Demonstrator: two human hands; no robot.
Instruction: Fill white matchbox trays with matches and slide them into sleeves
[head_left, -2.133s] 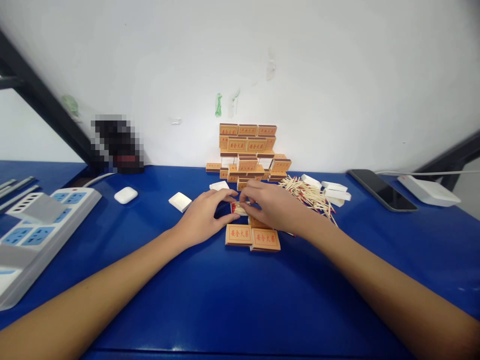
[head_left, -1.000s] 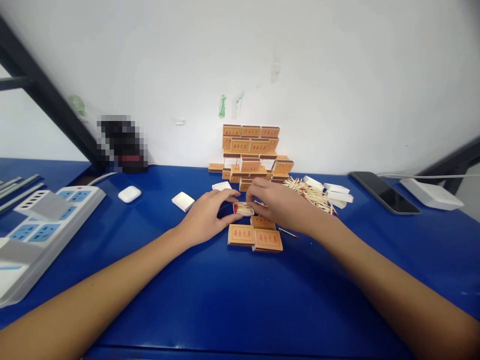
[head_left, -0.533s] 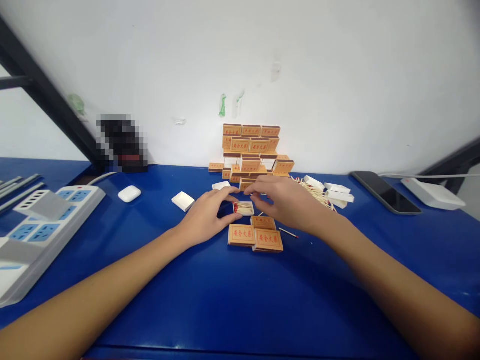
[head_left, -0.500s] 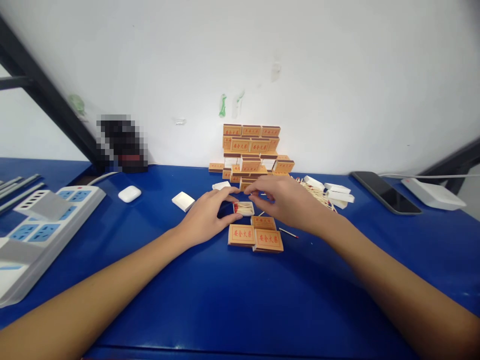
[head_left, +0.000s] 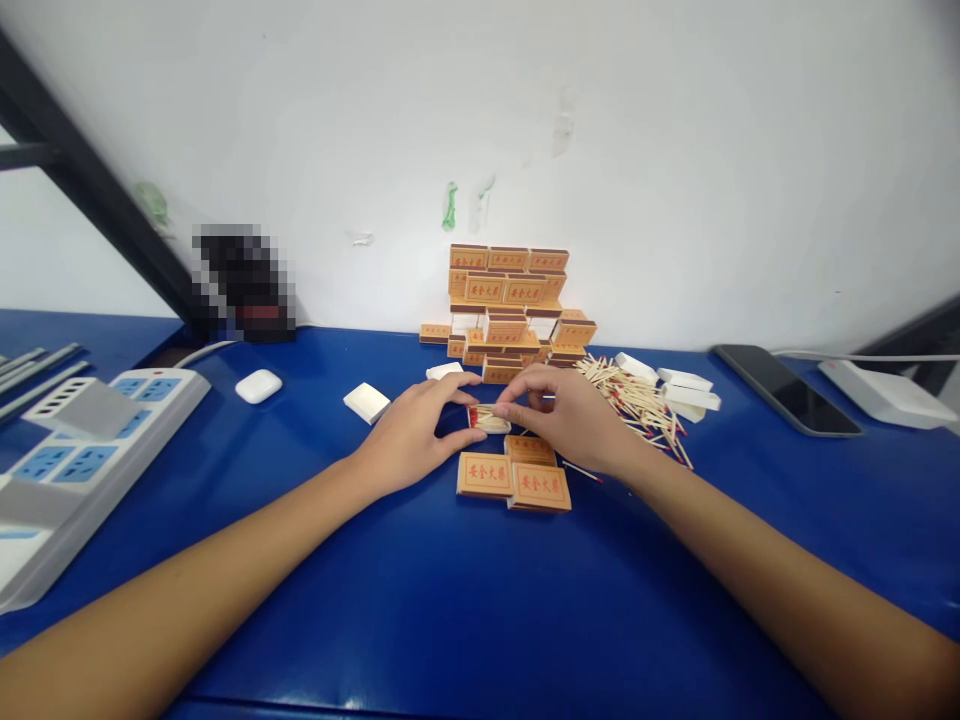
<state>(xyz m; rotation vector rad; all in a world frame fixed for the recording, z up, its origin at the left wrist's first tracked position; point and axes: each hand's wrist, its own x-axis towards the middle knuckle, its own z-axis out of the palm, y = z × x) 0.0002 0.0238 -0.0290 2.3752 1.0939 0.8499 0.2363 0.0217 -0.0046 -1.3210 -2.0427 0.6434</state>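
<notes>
A small white matchbox tray (head_left: 489, 419) holding red-tipped matches sits on the blue table between my hands. Thumb and fingers of my left hand (head_left: 420, 425) are spread around the tray's left end, touching it. My right hand (head_left: 562, 412) is at the tray's right end, thumb and fingertips pinched over the matches; whatever is between them is too small to make out. Just in front lie several orange matchboxes (head_left: 486, 473). Behind rises a stack of matchboxes (head_left: 506, 318) against the wall. A pile of loose matches (head_left: 634, 400) is to the right.
White trays (head_left: 686, 380) lie beside the loose matches, another tray (head_left: 367, 402) left of my left hand. A phone (head_left: 787, 388) and a white box (head_left: 885, 393) are at the right. A white earbud case (head_left: 259, 386) and a power strip (head_left: 112, 450) stand left.
My right hand has moved down to the tray and its thumb and fingers have closed over the matches. My left hand stays around the tray. The camera view has shifted slightly.
</notes>
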